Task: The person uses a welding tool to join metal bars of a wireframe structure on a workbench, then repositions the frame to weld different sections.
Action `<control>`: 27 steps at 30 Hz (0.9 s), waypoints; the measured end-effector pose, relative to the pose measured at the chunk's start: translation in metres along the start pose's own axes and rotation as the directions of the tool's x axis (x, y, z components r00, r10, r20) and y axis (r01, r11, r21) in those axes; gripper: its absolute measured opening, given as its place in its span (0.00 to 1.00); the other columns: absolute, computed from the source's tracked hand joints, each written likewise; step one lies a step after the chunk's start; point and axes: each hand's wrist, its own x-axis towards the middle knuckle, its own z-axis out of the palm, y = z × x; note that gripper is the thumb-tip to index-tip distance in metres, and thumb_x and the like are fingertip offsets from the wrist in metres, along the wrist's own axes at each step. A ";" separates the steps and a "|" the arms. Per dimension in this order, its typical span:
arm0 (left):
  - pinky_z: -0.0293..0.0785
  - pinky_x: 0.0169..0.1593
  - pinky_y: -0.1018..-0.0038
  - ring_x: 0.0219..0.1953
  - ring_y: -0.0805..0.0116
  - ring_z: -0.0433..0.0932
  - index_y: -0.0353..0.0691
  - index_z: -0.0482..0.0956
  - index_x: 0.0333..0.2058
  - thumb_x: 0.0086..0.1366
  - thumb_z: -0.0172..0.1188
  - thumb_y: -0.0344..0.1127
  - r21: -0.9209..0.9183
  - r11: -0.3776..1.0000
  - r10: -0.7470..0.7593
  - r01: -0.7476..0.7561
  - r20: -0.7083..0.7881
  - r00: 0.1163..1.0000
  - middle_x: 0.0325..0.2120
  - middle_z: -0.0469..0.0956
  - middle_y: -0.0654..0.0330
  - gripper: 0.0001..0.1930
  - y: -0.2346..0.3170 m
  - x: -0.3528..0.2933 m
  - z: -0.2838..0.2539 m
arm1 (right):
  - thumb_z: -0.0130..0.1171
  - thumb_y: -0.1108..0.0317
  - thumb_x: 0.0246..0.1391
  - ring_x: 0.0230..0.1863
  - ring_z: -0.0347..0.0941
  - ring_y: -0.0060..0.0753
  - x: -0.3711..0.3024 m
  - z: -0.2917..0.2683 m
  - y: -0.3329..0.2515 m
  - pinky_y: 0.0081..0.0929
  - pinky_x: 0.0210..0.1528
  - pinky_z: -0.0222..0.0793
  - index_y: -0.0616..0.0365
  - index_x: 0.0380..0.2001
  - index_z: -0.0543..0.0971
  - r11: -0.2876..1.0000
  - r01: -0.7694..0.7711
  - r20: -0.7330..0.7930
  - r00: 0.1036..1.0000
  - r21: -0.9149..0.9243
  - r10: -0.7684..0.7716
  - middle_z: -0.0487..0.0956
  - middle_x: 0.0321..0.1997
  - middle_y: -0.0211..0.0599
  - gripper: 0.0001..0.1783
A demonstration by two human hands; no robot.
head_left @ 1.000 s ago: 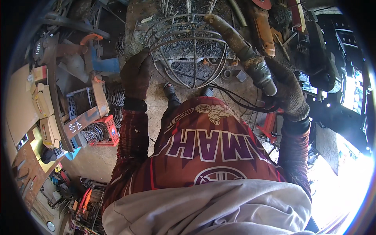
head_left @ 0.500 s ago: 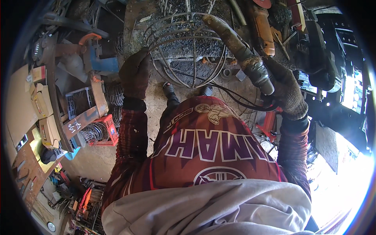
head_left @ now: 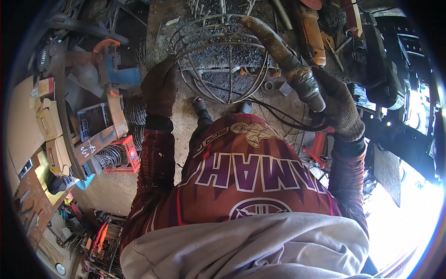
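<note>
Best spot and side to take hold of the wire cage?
The wire cage is probably best held at its left rim, from the left: thin wire curves outward there, by the left hand; the wrapped tool overlaps its right side.

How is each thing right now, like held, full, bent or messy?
Left hand: gloved, pinching the cage's rim
Right hand: gloved, gripping the tool's wrapped end
Wire cage: held, its wires curved
Tool: held, tilted, grimy
Black cable: slack, curving
Red crate: holding wire rings
Work surface: strewn with dark bits
</note>
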 end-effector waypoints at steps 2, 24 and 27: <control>0.79 0.47 0.69 0.41 0.62 0.85 0.43 0.86 0.46 0.65 0.66 0.34 -0.004 1.000 0.014 -0.014 -0.011 1.000 0.38 0.86 0.54 0.11 -0.001 0.000 0.001 | 0.63 0.66 0.62 0.46 0.78 0.18 0.001 -0.003 0.008 0.20 0.47 0.76 0.59 0.70 0.66 0.962 0.160 0.025 0.987 -0.221 -0.158 0.81 0.54 0.36 0.35; 0.78 0.46 0.68 0.40 0.62 0.85 0.43 0.87 0.46 0.65 0.67 0.33 -0.011 0.997 -0.072 0.072 0.004 0.997 0.38 0.86 0.53 0.11 0.005 -0.001 0.001 | 0.74 0.71 0.47 0.49 0.81 0.32 -0.001 0.005 0.003 0.32 0.51 0.78 0.65 0.67 0.66 0.972 -0.158 -0.054 0.984 0.176 0.170 0.81 0.52 0.44 0.44; 0.78 0.47 0.69 0.41 0.64 0.85 0.43 0.87 0.46 0.65 0.67 0.33 -0.032 0.997 -0.066 0.066 -0.001 0.998 0.39 0.86 0.54 0.12 0.006 -0.001 0.000 | 0.68 0.73 0.51 0.39 0.83 0.31 0.004 0.011 0.009 0.30 0.41 0.81 0.64 0.62 0.69 0.988 -0.028 -0.047 0.998 0.154 0.036 0.83 0.45 0.42 0.35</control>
